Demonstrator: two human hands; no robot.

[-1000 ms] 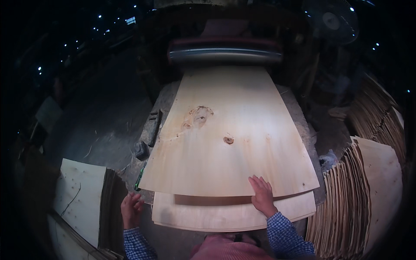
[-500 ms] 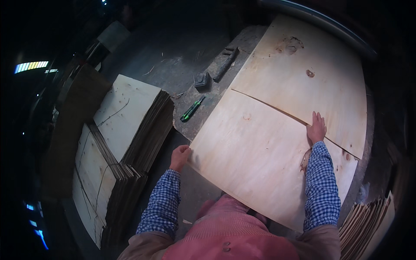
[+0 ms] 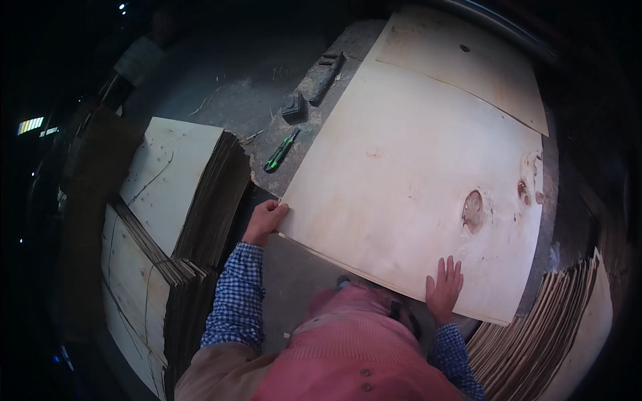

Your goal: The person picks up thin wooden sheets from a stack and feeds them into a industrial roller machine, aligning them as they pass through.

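Observation:
A large pale wood veneer sheet (image 3: 401, 180) with brown knots lies before me, its near edge toward my body. My left hand (image 3: 265, 222) pinches its near left corner between thumb and fingers. Flat on the near edge, toward the right, rests my right hand (image 3: 445, 289), fingers spread. A second veneer sheet (image 3: 488, 73) lies at the far end; the two meet or overlap along a slanting seam. Which one lies on top I cannot tell. Left of the sheets, on the rough worktable (image 3: 267, 127), is a green and black utility knife (image 3: 281, 150).
Beyond the knife lie a small dark block (image 3: 294, 107) and a long dark tool (image 3: 328, 79). Tied veneer stacks (image 3: 177, 174) stand on the left. At the lower right leans a bundle of upright sheets (image 3: 535, 334). A metal bar (image 3: 495, 23) crosses the far end.
My right hand has moved from the seam back to the near edge. The far sheet has shifted farther away, baring more of the near one. My left hand stays at the corner.

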